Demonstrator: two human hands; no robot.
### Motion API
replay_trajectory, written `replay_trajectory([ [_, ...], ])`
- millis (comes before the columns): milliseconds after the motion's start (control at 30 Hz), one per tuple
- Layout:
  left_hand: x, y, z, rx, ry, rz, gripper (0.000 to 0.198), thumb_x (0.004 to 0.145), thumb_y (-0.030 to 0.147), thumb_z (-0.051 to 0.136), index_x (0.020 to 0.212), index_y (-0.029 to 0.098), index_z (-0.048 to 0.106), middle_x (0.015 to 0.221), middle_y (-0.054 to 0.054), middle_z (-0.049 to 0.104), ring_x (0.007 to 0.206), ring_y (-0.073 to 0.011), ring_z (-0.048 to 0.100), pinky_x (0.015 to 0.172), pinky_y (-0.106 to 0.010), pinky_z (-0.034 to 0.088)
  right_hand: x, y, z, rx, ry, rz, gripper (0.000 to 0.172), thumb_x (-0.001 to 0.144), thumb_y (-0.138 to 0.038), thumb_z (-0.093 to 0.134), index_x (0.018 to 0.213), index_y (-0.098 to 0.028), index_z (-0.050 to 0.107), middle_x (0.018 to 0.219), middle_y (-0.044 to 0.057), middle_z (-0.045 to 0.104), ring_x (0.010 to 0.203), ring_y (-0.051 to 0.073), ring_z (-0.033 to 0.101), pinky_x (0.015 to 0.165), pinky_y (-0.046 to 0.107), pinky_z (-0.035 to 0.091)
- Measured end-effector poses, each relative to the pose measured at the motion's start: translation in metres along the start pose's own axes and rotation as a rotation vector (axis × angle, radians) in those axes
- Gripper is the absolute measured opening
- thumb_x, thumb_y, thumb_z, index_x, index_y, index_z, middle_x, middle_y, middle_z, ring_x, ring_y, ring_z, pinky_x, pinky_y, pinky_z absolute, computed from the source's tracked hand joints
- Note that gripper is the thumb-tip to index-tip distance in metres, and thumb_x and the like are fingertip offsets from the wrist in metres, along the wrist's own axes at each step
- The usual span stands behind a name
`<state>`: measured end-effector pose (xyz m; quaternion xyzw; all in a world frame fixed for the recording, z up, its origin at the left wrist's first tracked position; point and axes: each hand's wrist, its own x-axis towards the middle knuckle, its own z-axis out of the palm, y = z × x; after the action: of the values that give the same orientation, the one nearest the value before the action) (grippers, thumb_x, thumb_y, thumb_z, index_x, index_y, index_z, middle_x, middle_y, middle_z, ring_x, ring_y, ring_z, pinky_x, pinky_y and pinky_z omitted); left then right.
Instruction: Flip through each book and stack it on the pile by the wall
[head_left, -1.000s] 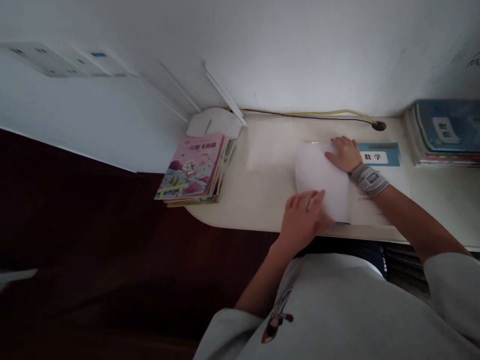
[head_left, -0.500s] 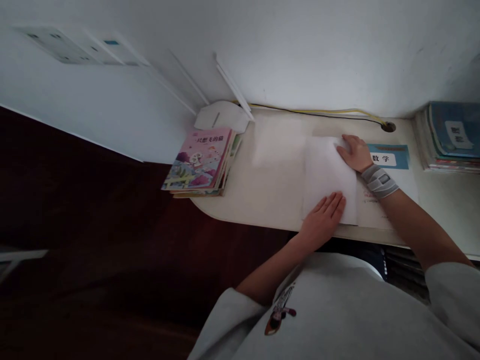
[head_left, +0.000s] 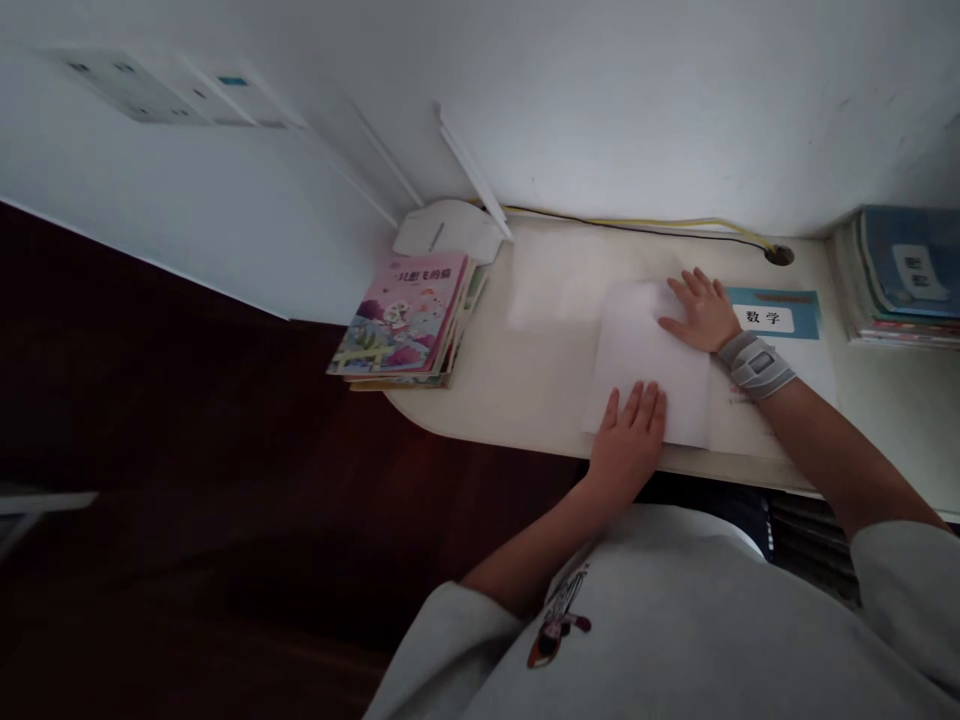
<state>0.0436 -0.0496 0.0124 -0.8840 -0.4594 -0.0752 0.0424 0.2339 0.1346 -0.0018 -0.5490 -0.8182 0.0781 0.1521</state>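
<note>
- I saw the white sheet (head_left: 649,345) under both hands' fingers, so neither was nearer; its long axis ran from the desk's (head_left: 495,390) near edge toward the wall.
- My left hand (head_left: 626,445) lay flat on the near part, fingers slightly parted, gripping nothing.
- My right hand (head_left: 701,312) rested spread across the far right edge, thumb apart, with no pinch visible.
- Right of the left fingers, the blue-banded book (head_left: 804,318) lay partly beneath the right wrist.
</note>
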Motion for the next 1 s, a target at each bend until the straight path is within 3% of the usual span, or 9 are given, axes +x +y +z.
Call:
replay_trajectory([
  [200, 0.017, 0.016, 0.001, -0.063, -0.056, 0.188, 0.046, 0.094, 0.015, 0.033, 0.14, 0.014, 0.041, 0.148, -0.012, 0.04, 0.138, -0.0255, 0.035, 0.111, -0.048, 0.031, 0.004, 0.0, 0.004, -0.04, -0.07, -0.031, 0.079, 0.083, -0.063, 0.042, 0.142, -0.011, 0.04, 0.151, 0.018, 0.032, 0.142, 0.038, 0.018, 0.112, 0.057, 0.016],
  [333, 0.01, -0.018, -0.006, -0.201, -0.13, 0.159, 0.049, 0.095, 0.033, 0.039, 0.141, 0.015, 0.037, 0.148, -0.014, 0.039, 0.139, -0.0254, 0.032, 0.109, -0.046, 0.034, 0.005, 0.0, 0.005, -0.021, -0.097, -0.043, 0.08, 0.084, -0.069, 0.033, 0.14, -0.012, 0.042, 0.149, 0.018, 0.036, 0.141, 0.038, 0.021, 0.112, 0.06, 0.015],
  [400, 0.004, -0.051, -0.012, -0.277, -0.06, -0.042, 0.055, 0.094, 0.04, 0.04, 0.14, 0.012, 0.037, 0.145, -0.019, 0.042, 0.137, -0.0256, 0.036, 0.107, -0.043, 0.036, 0.007, 0.003, 0.006, 0.037, -0.003, -0.031, 0.081, 0.085, -0.071, 0.029, 0.141, -0.014, 0.041, 0.149, 0.017, 0.037, 0.141, 0.036, 0.023, 0.112, 0.059, 0.018],
  [500, -0.002, -0.104, -0.018, -0.298, 0.102, -0.545, 0.051, 0.092, 0.039, 0.042, 0.133, 0.009, 0.044, 0.133, -0.022, 0.053, 0.123, -0.0282, 0.051, 0.1, -0.045, 0.042, 0.006, 0.008, 0.007, 0.124, 0.161, 0.038, 0.085, 0.085, -0.072, 0.022, 0.139, -0.01, 0.043, 0.148, 0.02, 0.037, 0.14, 0.034, 0.027, 0.112, 0.054, 0.024],
  [567, -0.003, -0.131, -0.02, -0.383, -0.002, -0.693, 0.042, 0.087, 0.04, 0.049, 0.116, 0.011, 0.058, 0.112, -0.019, 0.065, 0.105, -0.0284, 0.061, 0.091, -0.044, 0.047, 0.0, 0.011, 0.007, 0.178, 0.199, 0.085, 0.09, 0.085, -0.074, 0.019, 0.138, -0.005, 0.043, 0.146, 0.024, 0.037, 0.139, 0.034, 0.028, 0.112, 0.052, 0.026],
  [633, -0.001, -0.144, -0.021, -0.572, -0.105, -0.71, 0.032, 0.082, 0.042, 0.053, 0.09, 0.013, 0.065, 0.093, -0.014, 0.07, 0.092, -0.027, 0.065, 0.084, -0.042, 0.049, -0.014, 0.012, 0.006, 0.231, 0.189, 0.09, 0.091, 0.085, -0.074, 0.02, 0.139, -0.004, 0.041, 0.143, 0.025, 0.04, 0.138, 0.034, 0.031, 0.111, 0.052, 0.028],
  [733, 0.008, -0.141, -0.025, -1.095, -0.062, -0.619, 0.033, 0.083, 0.046, 0.048, 0.079, 0.017, 0.062, 0.1, -0.013, 0.07, 0.098, -0.0255, 0.065, 0.084, -0.041, 0.05, -0.043, 0.014, 0.001, 0.287, 0.159, 0.043, 0.088, 0.085, -0.074, 0.023, 0.142, -0.009, 0.037, 0.14, 0.022, 0.046, 0.134, 0.033, 0.039, 0.11, 0.053, 0.031],
  [833, 0.03, -0.122, -0.032, -1.528, 0.074, -0.525, 0.049, 0.092, 0.053, 0.024, 0.102, 0.022, 0.06, 0.132, -0.01, 0.058, 0.114, -0.0244, 0.06, 0.088, -0.045, 0.05, -0.066, 0.015, -0.005, 0.296, 0.135, 0.056, 0.09, 0.084, -0.075, 0.02, 0.144, -0.009, 0.034, 0.139, 0.022, 0.048, 0.131, 0.033, 0.043, 0.108, 0.053, 0.034],
  [1000, 0.082, -0.081, -0.034, -1.668, 0.191, -0.552, 0.082, 0.091, 0.052, -0.014, 0.13, 0.016, 0.048, 0.122, -0.013, 0.063, 0.116, -0.0264, 0.057, 0.086, -0.049, 0.051, -0.065, 0.004, -0.006, 0.306, 0.144, 0.114, 0.091, 0.086, -0.074, 0.012, 0.146, -0.009, 0.03, 0.14, 0.021, 0.047, 0.132, 0.033, 0.042, 0.108, 0.053, 0.033],
])
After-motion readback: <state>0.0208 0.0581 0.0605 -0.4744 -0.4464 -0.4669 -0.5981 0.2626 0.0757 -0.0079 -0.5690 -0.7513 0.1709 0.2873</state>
